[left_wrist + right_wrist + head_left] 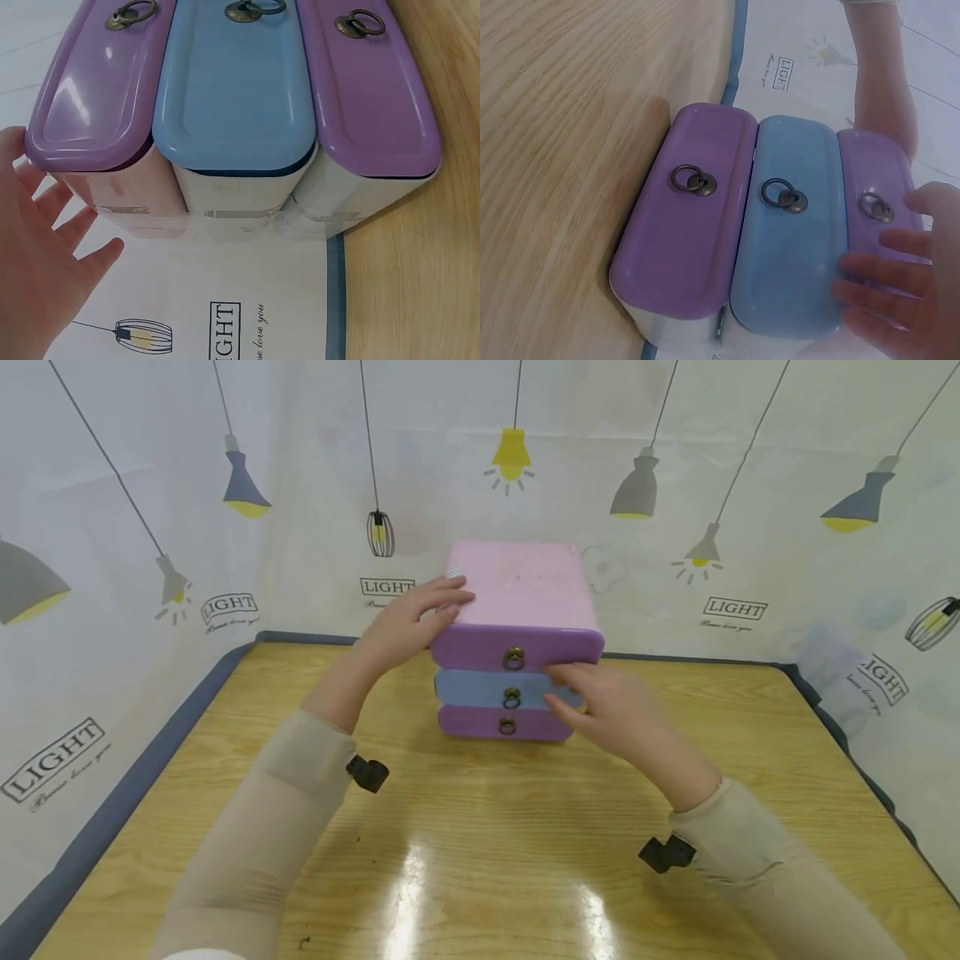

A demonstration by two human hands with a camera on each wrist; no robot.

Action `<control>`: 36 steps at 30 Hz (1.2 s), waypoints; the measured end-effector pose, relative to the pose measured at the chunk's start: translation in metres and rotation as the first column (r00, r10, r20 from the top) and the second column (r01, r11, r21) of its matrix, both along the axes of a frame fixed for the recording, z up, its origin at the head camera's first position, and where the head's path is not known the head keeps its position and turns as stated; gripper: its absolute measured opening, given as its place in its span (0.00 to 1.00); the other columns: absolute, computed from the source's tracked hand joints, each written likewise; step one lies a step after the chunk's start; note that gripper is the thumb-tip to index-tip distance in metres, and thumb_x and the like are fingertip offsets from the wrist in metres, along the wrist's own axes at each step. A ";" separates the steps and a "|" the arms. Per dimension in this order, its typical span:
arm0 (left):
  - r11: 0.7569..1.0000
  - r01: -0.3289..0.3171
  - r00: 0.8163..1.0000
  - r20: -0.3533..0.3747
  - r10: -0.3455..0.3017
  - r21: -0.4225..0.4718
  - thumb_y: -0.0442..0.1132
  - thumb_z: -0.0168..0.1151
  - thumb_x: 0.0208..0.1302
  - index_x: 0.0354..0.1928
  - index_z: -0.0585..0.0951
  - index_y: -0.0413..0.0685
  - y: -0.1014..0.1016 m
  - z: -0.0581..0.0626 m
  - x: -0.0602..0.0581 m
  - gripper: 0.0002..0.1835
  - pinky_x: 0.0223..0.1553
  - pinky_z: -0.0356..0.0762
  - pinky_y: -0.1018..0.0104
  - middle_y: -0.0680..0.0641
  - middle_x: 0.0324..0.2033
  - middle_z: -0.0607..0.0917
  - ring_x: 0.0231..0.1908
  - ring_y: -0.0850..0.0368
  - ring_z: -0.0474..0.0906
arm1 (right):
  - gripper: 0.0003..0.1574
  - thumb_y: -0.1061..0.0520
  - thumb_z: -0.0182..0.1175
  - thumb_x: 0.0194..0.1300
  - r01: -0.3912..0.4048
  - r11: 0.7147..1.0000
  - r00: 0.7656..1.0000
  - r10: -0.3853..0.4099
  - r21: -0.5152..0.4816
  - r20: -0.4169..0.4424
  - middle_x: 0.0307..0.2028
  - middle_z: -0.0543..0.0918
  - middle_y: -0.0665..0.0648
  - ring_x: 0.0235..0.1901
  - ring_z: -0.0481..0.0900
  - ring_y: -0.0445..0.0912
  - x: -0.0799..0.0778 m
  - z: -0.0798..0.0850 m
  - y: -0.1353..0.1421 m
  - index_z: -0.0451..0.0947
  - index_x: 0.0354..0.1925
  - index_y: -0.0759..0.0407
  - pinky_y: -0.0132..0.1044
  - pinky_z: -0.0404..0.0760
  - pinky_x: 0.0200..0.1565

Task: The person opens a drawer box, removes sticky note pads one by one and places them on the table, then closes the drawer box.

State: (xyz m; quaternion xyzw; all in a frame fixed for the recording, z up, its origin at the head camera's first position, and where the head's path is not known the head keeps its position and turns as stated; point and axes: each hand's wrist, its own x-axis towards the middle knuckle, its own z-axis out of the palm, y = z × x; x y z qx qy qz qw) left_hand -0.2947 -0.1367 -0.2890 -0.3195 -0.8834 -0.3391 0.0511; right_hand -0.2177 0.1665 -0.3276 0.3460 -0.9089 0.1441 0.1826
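The three-drawer cabinet (517,610) stood on the surface (480,827) between left grip (416,620) and right grip (618,708); the left, fingers apart, lay at its top edge, seemingly steadying it; the right, fingers spread, fronted the blue drawer (480,687), contact unclear.

Approach to the drawer cabinet (525,585). A hand could pass over the table (510,827) in front; the person's left hand (408,622) obstructs its upper left edge, the right hand (613,708) its front's right side, and the backdrop (315,568) rises close behind.
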 end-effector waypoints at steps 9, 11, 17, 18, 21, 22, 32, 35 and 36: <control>0.987 0.006 0.981 0.190 -0.037 0.160 0.51 0.51 0.73 0.65 0.75 0.54 0.006 0.003 -0.013 0.22 0.71 0.40 0.47 0.60 0.71 0.61 0.73 0.66 0.40 | 0.23 0.47 0.58 0.69 -0.019 1.000 1.000 0.020 -0.022 0.020 0.44 0.85 0.54 0.38 0.83 0.47 -0.001 0.002 -0.014 0.78 0.57 0.56 0.45 0.81 0.39; 0.982 0.006 0.976 0.211 -0.046 0.189 0.49 0.51 0.74 0.63 0.77 0.53 0.007 0.003 -0.017 0.21 0.71 0.39 0.49 0.61 0.71 0.62 0.73 0.67 0.39 | 0.24 0.47 0.59 0.69 -0.017 1.000 0.999 0.017 -0.018 0.028 0.46 0.84 0.54 0.39 0.83 0.47 -0.002 0.003 -0.017 0.77 0.58 0.56 0.45 0.81 0.39; 0.969 -0.011 0.970 0.236 -0.049 0.246 0.46 0.52 0.74 0.60 0.80 0.51 0.010 0.004 -0.026 0.18 0.72 0.38 0.55 0.60 0.69 0.65 0.73 0.67 0.39 | 0.24 0.48 0.58 0.70 -0.032 0.999 0.999 0.033 -0.013 0.033 0.47 0.84 0.55 0.41 0.83 0.47 -0.006 0.001 -0.025 0.76 0.60 0.57 0.45 0.82 0.41; 0.967 -0.013 0.971 0.235 -0.048 0.253 0.45 0.52 0.74 0.60 0.80 0.50 0.011 0.004 -0.026 0.18 0.72 0.38 0.55 0.59 0.69 0.66 0.73 0.66 0.39 | 0.25 0.48 0.58 0.70 -0.035 0.999 0.999 0.035 -0.013 0.032 0.46 0.84 0.55 0.41 0.83 0.47 -0.007 0.000 -0.026 0.76 0.60 0.57 0.45 0.82 0.40; 0.965 -0.013 0.974 0.222 -0.047 0.263 0.42 0.50 0.75 0.61 0.79 0.46 0.013 0.007 -0.022 0.18 0.72 0.37 0.56 0.54 0.70 0.65 0.74 0.62 0.40 | 0.24 0.48 0.58 0.70 -0.036 0.999 0.999 0.037 -0.017 0.024 0.44 0.85 0.55 0.40 0.83 0.47 -0.008 0.000 -0.030 0.76 0.59 0.58 0.45 0.82 0.40; 0.964 -0.009 0.976 0.212 -0.049 0.265 0.41 0.49 0.76 0.61 0.78 0.44 0.014 0.008 -0.019 0.18 0.72 0.38 0.56 0.52 0.70 0.65 0.74 0.60 0.40 | 0.24 0.48 0.58 0.70 -0.035 0.999 0.999 0.036 -0.019 0.022 0.43 0.85 0.55 0.40 0.83 0.48 -0.008 0.000 -0.031 0.76 0.59 0.59 0.45 0.82 0.40; 0.942 -0.007 0.987 0.154 -0.047 0.336 0.43 0.50 0.75 0.60 0.80 0.48 0.013 -0.011 -0.029 0.18 0.71 0.38 0.62 0.59 0.67 0.69 0.72 0.69 0.43 | 0.20 0.48 0.59 0.68 0.062 0.996 0.998 -0.063 0.066 0.020 0.38 0.85 0.53 0.35 0.83 0.47 -0.007 0.003 -0.041 0.79 0.53 0.58 0.44 0.81 0.35; 0.937 -0.004 0.987 0.151 -0.052 0.349 0.42 0.50 0.75 0.59 0.80 0.48 0.013 -0.013 -0.030 0.17 0.71 0.38 0.62 0.59 0.67 0.69 0.72 0.70 0.43 | 0.19 0.48 0.60 0.68 0.082 0.993 0.996 -0.083 0.087 0.008 0.34 0.84 0.52 0.30 0.81 0.45 -0.007 0.003 -0.044 0.79 0.51 0.58 0.42 0.80 0.31; 0.935 -0.004 0.987 0.152 -0.054 0.354 0.42 0.50 0.75 0.59 0.80 0.48 0.013 -0.013 -0.030 0.17 0.71 0.38 0.62 0.58 0.67 0.69 0.72 0.69 0.43 | 0.18 0.49 0.61 0.67 0.083 0.992 0.997 -0.083 0.092 -0.002 0.33 0.84 0.52 0.28 0.81 0.45 -0.007 0.003 -0.044 0.79 0.50 0.58 0.41 0.80 0.30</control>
